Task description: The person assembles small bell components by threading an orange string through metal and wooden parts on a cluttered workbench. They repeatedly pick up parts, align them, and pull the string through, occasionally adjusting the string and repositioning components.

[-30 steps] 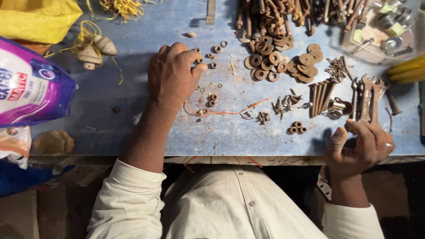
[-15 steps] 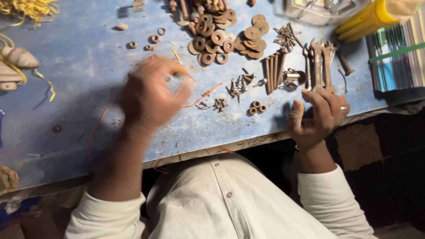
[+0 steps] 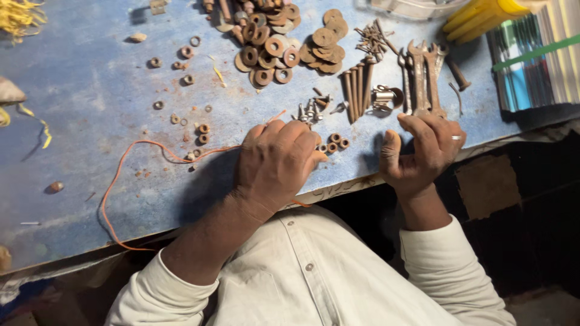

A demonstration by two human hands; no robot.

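My left hand (image 3: 275, 163) rests knuckles-up on the blue tabletop (image 3: 90, 96), fingers curled down beside a small cluster of rusty nuts (image 3: 335, 143). What its fingertips hold is hidden. A thin orange wire (image 3: 139, 148) runs under this hand. At the table's front edge my right hand (image 3: 423, 148) is cupped with fingers apart and a ring on one finger, just below the rusty wrenches (image 3: 423, 75). Nothing shows in its palm.
Piles of rusty washers (image 3: 272, 51), a row of long bolts (image 3: 356, 87), small screws (image 3: 371, 39) and scattered nuts (image 3: 187, 54) lie farther back. A yellow object (image 3: 483, 15) and a stack of coloured sheets (image 3: 531, 66) sit at the far right.
My left hand has moved right and toward the front edge, next to the small nuts. The view has shifted right, and the right hand stays at the edge.
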